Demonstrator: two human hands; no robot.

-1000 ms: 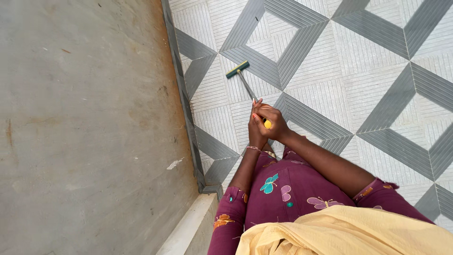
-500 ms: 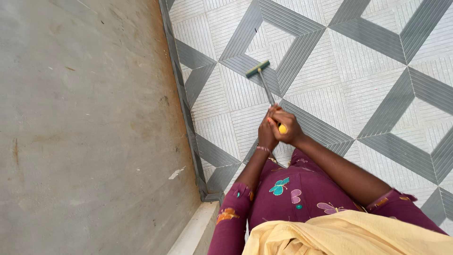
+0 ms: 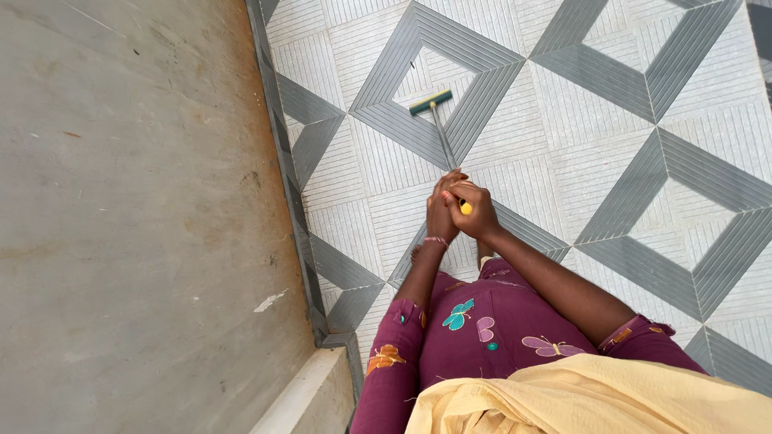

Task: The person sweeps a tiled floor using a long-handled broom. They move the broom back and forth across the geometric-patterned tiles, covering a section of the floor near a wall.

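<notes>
Both hands clasp a long-handled floor wiper over patterned tile.

Head view: the left hand [image 3: 439, 215] and right hand [image 3: 474, 210], fingers closed, grip the yellow-capped metal handle of the green-headed floor wiper [image 3: 432, 103], whose head rests on the grey-and-white geometric tiled floor [image 3: 611, 120], beside a plain concrete wall [image 3: 137, 225].

You wore a maroon top with butterfly prints, teal, pink and orange, plus a pale yellow scarf draped over it. Left wrist [image 3: 435, 240] had what looked like a thin bracelet.
</notes>
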